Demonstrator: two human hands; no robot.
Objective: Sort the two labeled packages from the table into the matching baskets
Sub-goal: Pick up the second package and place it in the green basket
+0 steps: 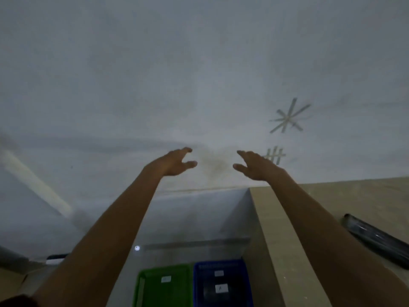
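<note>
While both arms stretch toward the wall | left hand and right hand spread, empty | green basket 6 o'clock; blue basket beside, holding labelled package | likely idle pose

Both arms stretched up and forward, left hand and right hand spread open with clear air between them and nothing but bare wall ahead. Low down, the green basket and blue basket sit side by side, touching, tops open from above. A dark package already fills the blue one's floor. To the right, the tan bench edge hems them in, with a black roll lying on it.
</note>
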